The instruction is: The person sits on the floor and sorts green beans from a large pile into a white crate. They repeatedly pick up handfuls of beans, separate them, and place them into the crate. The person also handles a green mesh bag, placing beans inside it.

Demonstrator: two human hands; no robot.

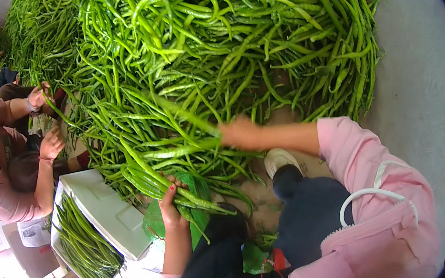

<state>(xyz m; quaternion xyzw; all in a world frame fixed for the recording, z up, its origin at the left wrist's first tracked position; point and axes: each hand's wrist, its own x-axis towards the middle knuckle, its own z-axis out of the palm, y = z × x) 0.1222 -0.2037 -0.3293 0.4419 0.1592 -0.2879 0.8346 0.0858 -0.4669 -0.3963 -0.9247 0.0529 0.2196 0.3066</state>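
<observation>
My left hand point(171, 204) grips a bunch of long green chili peppers point(152, 180) low in the middle, near a green mesh bag point(198, 184). Motion blurs my right hand point(238, 133) at the near edge of the large pepper pile point(211, 26); its fingers close on a long pepper point(186, 113) that is blurred with it. Just left of my left hand stands a white foam box point(110, 203) holding neatly lined peppers point(84, 239).
At left, co-workers point(3, 162) sit beside the pile, one raising a hand point(40, 95) with a pepper. Concrete floor point(416, 94) borders the pile at right. My dark-clad legs point(303, 216) are below, with a light shoe point(280, 160). Cardboard point(27, 253) lies at lower left.
</observation>
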